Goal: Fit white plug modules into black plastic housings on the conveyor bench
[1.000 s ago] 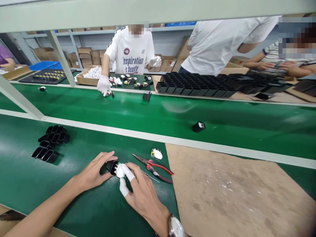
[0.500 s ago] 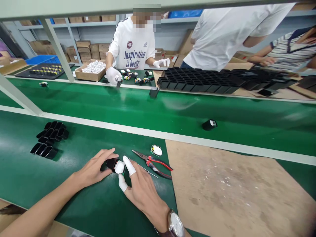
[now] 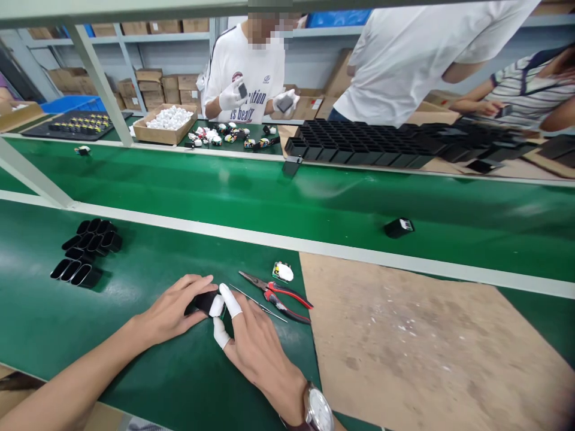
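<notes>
My left hand is closed around a black plastic housing lying on its side on the green bench. A circuit board with a white pad sits partly inside the housing's open right end. My right hand, with white finger cots on thumb and index finger, grips the board's outer end. Beside it lie tweezers and red-and-black long-nose pliers. Just beyond the pliers rests another circuit board with a white pad.
Several empty black housings stand at the left. A cardboard sheet covers the bench at right. On the green conveyor lies a filled black housing. Across it, a gloved co-worker stands behind boards and rows of black housings.
The board has slid further into the housing in my hands. The filled housing on the conveyor has shifted right. The co-worker's gloved hands have risen, now holding black pieces.
</notes>
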Available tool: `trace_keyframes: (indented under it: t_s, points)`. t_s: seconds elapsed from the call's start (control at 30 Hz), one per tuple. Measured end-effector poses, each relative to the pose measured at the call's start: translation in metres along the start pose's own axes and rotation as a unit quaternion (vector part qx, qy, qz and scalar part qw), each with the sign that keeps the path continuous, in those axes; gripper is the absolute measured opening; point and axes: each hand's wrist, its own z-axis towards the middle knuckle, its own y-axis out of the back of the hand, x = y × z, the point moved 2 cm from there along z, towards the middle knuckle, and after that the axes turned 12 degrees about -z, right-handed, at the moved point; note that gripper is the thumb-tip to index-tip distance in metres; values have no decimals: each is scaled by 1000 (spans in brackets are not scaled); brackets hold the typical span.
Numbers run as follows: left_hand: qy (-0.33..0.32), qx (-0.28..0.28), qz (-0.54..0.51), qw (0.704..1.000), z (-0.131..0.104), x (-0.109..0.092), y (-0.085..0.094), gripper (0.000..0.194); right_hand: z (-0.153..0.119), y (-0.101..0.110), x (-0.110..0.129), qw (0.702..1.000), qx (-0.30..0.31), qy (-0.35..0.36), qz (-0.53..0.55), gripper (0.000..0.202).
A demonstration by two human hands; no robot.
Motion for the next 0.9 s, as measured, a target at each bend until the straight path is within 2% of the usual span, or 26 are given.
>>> trace_keyframes:
  t_s: [0.1,0.27,0.4,0.53,0.63,0.73,0.8,0.9]
  points:
    - [5,-18,2,1000,-1,0,-1,77,-2,-1,-2,1000,-9,-4,12,50]
    - [63,-43,-61,995,-1,-1,-4,77,-7,-4,-9,995,-71,24,66,28]
    - [84,-26,-91,992,-2,-2,-10,72,-6,-4,-6,996,-42,35,77,16]
    - [95,-45,-116,988,-4,2,-10,64,-2,-4,4,999,5,39,26,20]
    - [131,-44,-136,981,-4,3,-10,67,2,-3,5,999,20,46,20,24]
    - [150,-30,-137,979,-3,3,-8,70,3,-1,-6,999,-15,25,26,26]
    - [153,-27,-120,980,-2,3,-7,71,1,-1,-17,999,-36,-13,-14,29]
    - [145,-30,-87,985,-2,4,-5,69,-4,-6,-31,991,-9,-37,-126,28]
